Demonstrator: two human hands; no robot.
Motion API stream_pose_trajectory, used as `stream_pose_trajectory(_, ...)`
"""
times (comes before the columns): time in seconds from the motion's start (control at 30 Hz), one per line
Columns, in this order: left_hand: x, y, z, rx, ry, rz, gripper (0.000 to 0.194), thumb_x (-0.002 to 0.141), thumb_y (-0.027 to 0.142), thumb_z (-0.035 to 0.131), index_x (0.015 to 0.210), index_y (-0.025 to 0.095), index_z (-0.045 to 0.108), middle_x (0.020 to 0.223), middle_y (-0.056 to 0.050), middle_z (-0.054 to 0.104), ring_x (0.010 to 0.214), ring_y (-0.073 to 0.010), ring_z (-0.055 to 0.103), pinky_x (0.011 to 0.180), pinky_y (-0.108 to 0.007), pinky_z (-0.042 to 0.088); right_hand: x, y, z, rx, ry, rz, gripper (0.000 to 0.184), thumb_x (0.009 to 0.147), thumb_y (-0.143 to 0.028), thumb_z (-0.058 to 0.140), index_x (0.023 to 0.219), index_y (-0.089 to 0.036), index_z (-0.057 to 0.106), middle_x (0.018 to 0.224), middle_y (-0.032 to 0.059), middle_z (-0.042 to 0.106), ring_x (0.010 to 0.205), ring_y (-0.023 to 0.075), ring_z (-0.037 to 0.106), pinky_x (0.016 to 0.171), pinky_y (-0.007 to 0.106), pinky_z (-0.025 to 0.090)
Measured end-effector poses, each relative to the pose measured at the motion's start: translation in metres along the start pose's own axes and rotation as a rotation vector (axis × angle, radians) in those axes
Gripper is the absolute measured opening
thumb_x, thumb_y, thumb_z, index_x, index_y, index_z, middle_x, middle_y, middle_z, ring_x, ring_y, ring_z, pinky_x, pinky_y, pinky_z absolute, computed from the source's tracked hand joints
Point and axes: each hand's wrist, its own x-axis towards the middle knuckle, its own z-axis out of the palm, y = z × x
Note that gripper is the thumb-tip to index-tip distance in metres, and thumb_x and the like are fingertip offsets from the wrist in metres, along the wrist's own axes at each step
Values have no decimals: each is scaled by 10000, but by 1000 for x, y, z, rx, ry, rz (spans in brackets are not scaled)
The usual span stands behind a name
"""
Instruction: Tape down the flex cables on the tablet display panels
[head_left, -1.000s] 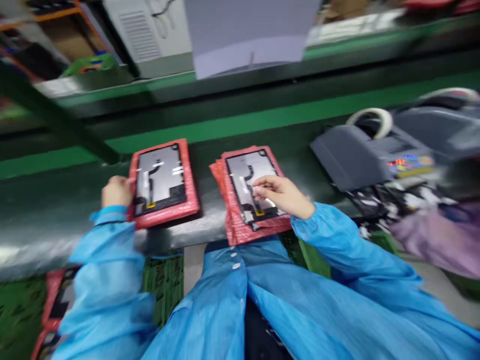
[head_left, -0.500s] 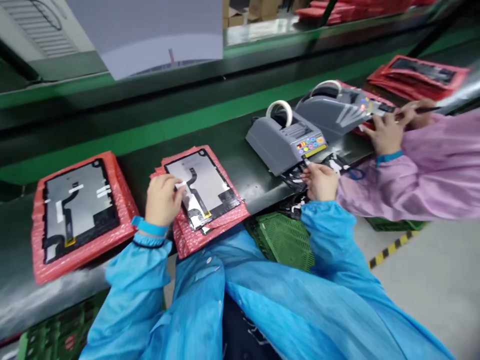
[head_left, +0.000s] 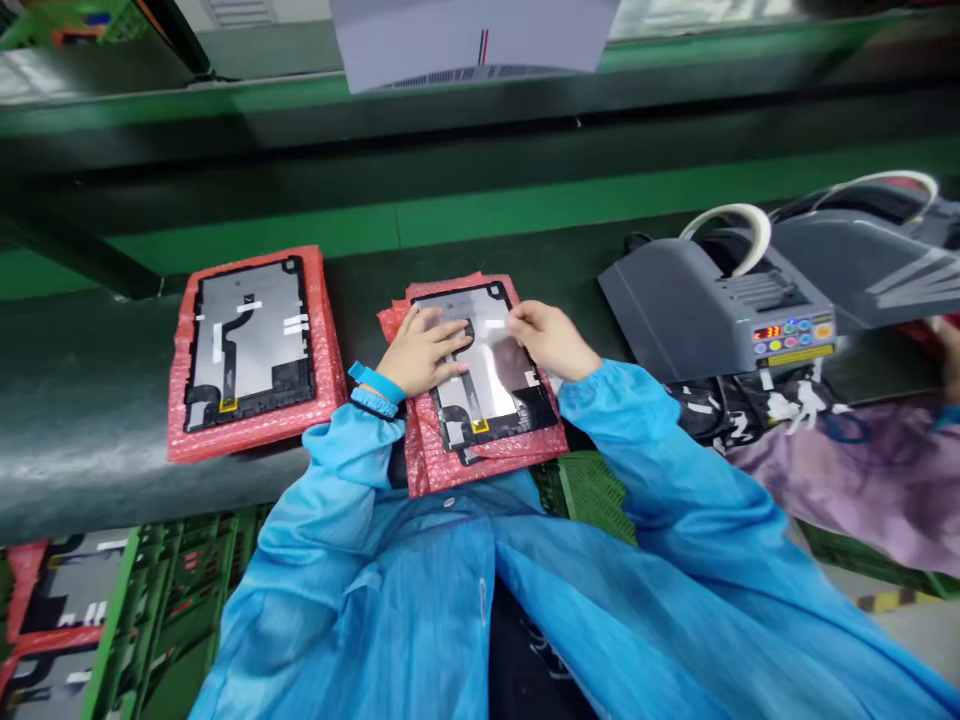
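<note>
In front of me a tablet screen panel (head_left: pixel 491 370), its grey back up, lies on red bubble-wrap bags (head_left: pixel 431 455). A black ribbon cable (head_left: pixel 474 395) runs along it to a yellow-edged end. My left hand (head_left: pixel 424 350) lies over the panel's left side, fingers spread and touching the cable area. Above the panel's right edge my right hand (head_left: pixel 551 338) is closed in a pinch at a small strip of white tape (head_left: pixel 496 323). To the left, a second screen panel (head_left: pixel 259 345) with several white tape strips rests on red bubble wrap (head_left: pixel 326 365).
Two grey tape dispensers (head_left: pixel 697 310) with white rolls stand on the dark bench at right. Black scraps with white bits (head_left: pixel 739 405) lie before them. A co-worker's pink sleeve (head_left: pixel 855 480) is beyond. Green crates (head_left: pixel 195 600) sit below the bench edge.
My right hand has moved from the tape dispenser to the panel in front of me. My left hand has gone from pinching white tape to lying spread on the panel. The view has turned rightward-to-left.
</note>
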Motion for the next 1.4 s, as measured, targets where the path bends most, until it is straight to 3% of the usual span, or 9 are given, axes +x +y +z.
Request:
stream_pose_trajectory(0.13, -1, -2, 0, 5, -18, -7, 590, 869, 654, 456, 1308, 283, 591, 1432, -62, 518, 1328, -367, 340, 1113, -656, 184, 26, -11, 20, -277, -132, 55, 144, 855, -191, 492, 795, -152, 617, 755, 46, 653, 705, 157, 567, 678, 272, 411)
stream_pose_trajectory(0.4, -2, -2, 2, -23, -15, -5, 614, 864, 677, 427, 1319, 293, 580, 1439, -74, 506, 1322, -362, 345, 1116, -664, 164, 27, -23, 29, -545, -183, 121, 257, 907, -261, 450, 985, -173, 678, 1049, 106, 713, 957, 230, 637, 789, 312, 439)
stream_pose_trajectory(0.63, -3, -3, 3, -29, -1, -3, 599, 861, 658, 462, 1307, 279, 592, 1424, -82, 519, 1311, -363, 355, 1116, -666, 163, 27, -29, 33, -612, -167, 81, 246, 894, -234, 466, 971, -164, 688, 1042, 132, 719, 978, 241, 659, 810, 310, 462)
stream_pose_trajectory(0.83, -2, -3, 3, -23, 4, -5, 582, 858, 646, 482, 1296, 281, 601, 1407, -89, 533, 1290, -356, 366, 1115, -665, 150, 20, -40, 39, -677, -154, 100, 275, 922, -345, 453, 988, -158, 643, 1070, 172, 689, 1015, 280, 641, 830, 354, 462)
stream_pose_trajectory(1.07, -2, -3, 3, -27, 7, -1, 583, 858, 652, 475, 1282, 276, 614, 1404, -90, 537, 1287, -351, 368, 1116, -653, 162, 7, -40, 46, -741, -18, 139, 366, 906, -379, 457, 1170, -136, 530, 1192, 212, 584, 1102, 353, 557, 867, 450, 429)
stream_pose_trajectory(1.2, -2, -3, 3, -17, 28, 10, 592, 855, 645, 485, 1281, 255, 616, 1420, -91, 526, 1302, -359, 359, 1115, -652, 181, 6, -33, 45, -681, 101, 138, 330, 872, -318, 493, 1156, -150, 517, 1189, 201, 557, 1104, 342, 519, 888, 472, 395)
stream_pose_trajectory(1.3, -2, -3, 2, -11, 31, 40, 567, 879, 612, 477, 1290, 244, 608, 1412, -86, 538, 1315, -345, 359, 1132, -652, 154, 3, -20, 33, -553, 214, 104, 190, 835, -220, 498, 1012, -177, 549, 1078, 152, 598, 988, 275, 551, 821, 397, 415)
stream_pose_trajectory(1.4, -2, -4, 1, -33, 19, 64, 533, 911, 564, 457, 1300, 228, 597, 1343, -77, 602, 1318, -327, 367, 1147, -647, 127, -16, 6, 5, -272, 364, 62, 58, 800, -230, 529, 852, -202, 529, 783, 40, 599, 725, 176, 546, 676, 306, 417)
